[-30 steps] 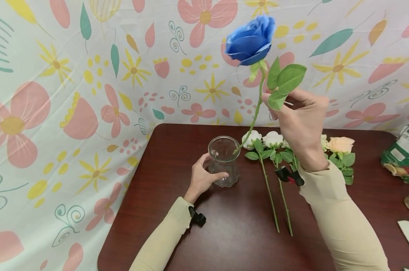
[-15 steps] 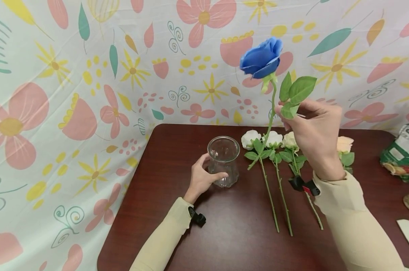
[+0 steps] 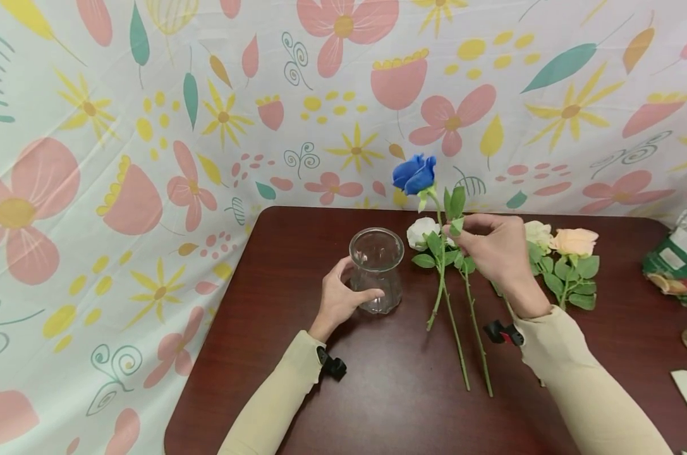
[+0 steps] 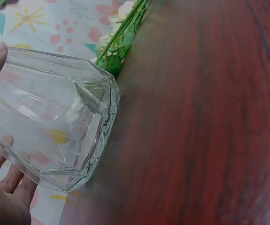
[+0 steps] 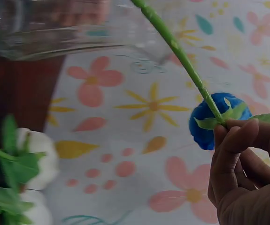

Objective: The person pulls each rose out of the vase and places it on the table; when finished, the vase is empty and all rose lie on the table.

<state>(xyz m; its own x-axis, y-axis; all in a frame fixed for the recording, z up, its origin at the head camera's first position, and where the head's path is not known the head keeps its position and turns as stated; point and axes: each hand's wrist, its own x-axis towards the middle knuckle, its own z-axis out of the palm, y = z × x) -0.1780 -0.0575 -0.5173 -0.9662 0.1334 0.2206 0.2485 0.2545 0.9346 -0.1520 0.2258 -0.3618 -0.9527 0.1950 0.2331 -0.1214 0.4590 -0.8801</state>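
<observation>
In the head view my left hand [image 3: 343, 294] grips a clear glass vase [image 3: 377, 270] that stands on the table, thumb across its near side. The left wrist view shows the thumb and fingers on opposite sides of the vase wall [image 4: 41, 112]. My right hand [image 3: 499, 249] pinches the stem of a blue rose [image 3: 414, 175] between thumb and fingers, just by its leaves. Its stem hangs right of the vase, over a white rose [image 3: 423, 234] lying on the table. In the right wrist view the blue bloom [image 5: 203, 124] is partly behind the fingers and stem.
A cream rose [image 3: 538, 235] and a peach rose [image 3: 573, 242] lie right of my right hand. A green-and-white packet [image 3: 679, 259] stands at the table's right. Behind the dark wooden table [image 3: 320, 411] hangs a flower-printed cloth [image 3: 354, 126].
From beside the vase rim, my right hand carried the blue rose rightward, then lowered it and brought it back slightly left. My left hand stayed on the vase.
</observation>
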